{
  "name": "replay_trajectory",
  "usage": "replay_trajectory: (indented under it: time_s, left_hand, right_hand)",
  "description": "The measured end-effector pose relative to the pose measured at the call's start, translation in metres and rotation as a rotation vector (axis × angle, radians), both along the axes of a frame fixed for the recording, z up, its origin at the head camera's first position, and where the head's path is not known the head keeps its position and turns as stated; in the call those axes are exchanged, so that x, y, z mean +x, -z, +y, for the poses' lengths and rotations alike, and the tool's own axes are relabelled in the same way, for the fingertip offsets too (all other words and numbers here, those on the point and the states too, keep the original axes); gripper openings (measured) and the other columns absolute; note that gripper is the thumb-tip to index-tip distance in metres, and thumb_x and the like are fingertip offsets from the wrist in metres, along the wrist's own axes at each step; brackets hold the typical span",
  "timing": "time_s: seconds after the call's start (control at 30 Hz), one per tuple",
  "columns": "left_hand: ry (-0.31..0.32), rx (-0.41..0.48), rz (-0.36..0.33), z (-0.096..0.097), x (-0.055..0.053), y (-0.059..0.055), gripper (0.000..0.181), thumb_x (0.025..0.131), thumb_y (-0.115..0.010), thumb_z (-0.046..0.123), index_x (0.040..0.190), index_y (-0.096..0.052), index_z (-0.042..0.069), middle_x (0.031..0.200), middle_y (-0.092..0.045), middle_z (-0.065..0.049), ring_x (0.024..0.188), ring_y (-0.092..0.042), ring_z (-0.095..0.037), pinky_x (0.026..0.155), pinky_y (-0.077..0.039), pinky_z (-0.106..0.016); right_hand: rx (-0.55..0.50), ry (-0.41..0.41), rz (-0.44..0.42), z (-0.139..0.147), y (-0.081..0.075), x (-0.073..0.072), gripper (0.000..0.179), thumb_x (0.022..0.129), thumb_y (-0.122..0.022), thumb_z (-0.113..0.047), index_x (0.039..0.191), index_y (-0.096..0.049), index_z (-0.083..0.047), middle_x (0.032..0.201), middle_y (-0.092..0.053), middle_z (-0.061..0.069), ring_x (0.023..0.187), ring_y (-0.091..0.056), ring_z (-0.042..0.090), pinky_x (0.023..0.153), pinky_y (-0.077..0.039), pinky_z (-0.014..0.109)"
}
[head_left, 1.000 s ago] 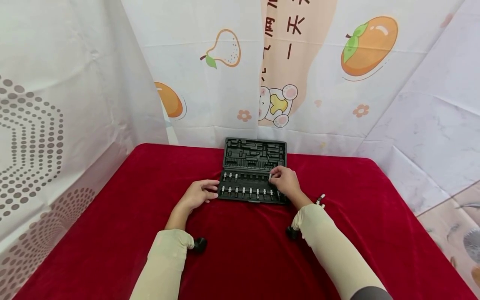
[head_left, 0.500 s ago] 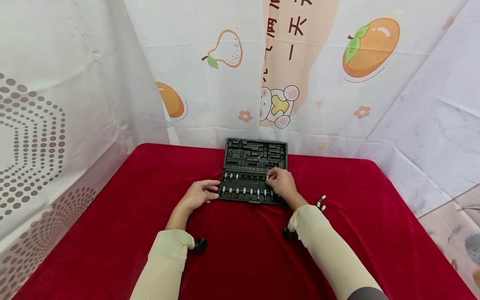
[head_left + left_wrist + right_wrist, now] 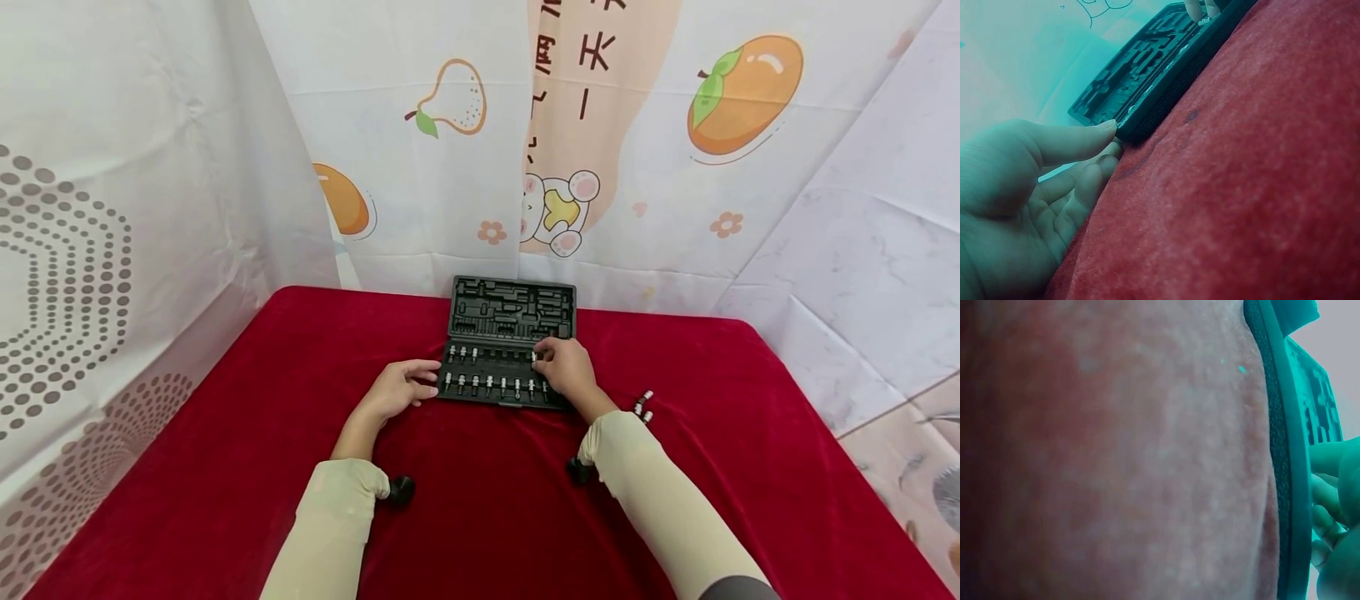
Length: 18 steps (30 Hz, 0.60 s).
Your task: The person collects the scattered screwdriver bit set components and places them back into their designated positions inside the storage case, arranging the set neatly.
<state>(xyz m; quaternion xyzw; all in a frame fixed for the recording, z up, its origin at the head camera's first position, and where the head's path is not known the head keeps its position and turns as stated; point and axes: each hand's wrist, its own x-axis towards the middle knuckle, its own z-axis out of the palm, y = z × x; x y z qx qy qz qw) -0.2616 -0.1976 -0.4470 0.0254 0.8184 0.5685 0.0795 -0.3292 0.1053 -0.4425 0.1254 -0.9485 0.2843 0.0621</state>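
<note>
An open black tool case lies on the red cloth with its lid tipped back. Several silver-and-black bit sockets line its front row, and three more stand at the back row's left end. My right hand reaches over the tray's right side and pinches a bit socket between thumb and fingers at the back row. At the case's left edge rests my left hand, fingers loosely extended; the left wrist view has the thumb at the case's corner. My right hand covers the tray's right end.
A few loose bit sockets lie on the red tablecloth, right of the case near my right forearm. White printed curtains hang behind the table and along its sides. Black round devices sit at both wrists.
My right hand has shifted slightly left along the back row, still pinching the bit socket. The left hand stays at the case's left edge.
</note>
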Motion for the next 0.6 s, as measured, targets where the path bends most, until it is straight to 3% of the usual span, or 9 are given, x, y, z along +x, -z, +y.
replay_trajectory:
  time_s: [0.3,0.43,0.6]
  left_hand:
    - [-0.02,-0.02,-0.01,0.001,0.0,0.003,0.047,0.088,-0.068,0.001,0.134,-0.059,0.005,0.117,-0.063,-0.015,0.088,-0.064,-0.021,0.072,-0.053,-0.034]
    - [-0.019,-0.022,-0.005,0.0,-0.001,0.004,0.047,0.088,-0.068,0.001,0.134,-0.059,0.005,0.118,-0.063,-0.016,0.089,-0.064,-0.022,0.072,-0.053,-0.034]
    - [-0.015,-0.014,0.009,0.001,-0.003,0.005,0.046,0.089,-0.068,0.001,0.133,-0.059,0.004,0.118,-0.063,-0.017,0.087,-0.064,-0.021,0.072,-0.052,-0.033]
  right_hand:
    - [0.187,-0.065,0.04,0.001,-0.007,0.003,0.029,0.087,-0.075,-0.02,0.114,-0.074,-0.012,0.086,-0.07,0.004,0.089,-0.061,0.025,0.079,-0.047,0.043]
    - [0.283,-0.082,0.048,0.001,-0.01,0.004,0.031,0.089,-0.073,-0.023,0.118,-0.073,-0.014,0.084,-0.07,0.003,0.093,-0.059,0.027,0.078,-0.046,0.044]
    - [0.377,-0.106,0.066,0.001,-0.015,0.007,0.031,0.091,-0.07,-0.026,0.12,-0.072,-0.016,0.104,-0.071,0.008,0.098,-0.057,0.033,0.079,-0.046,0.046]
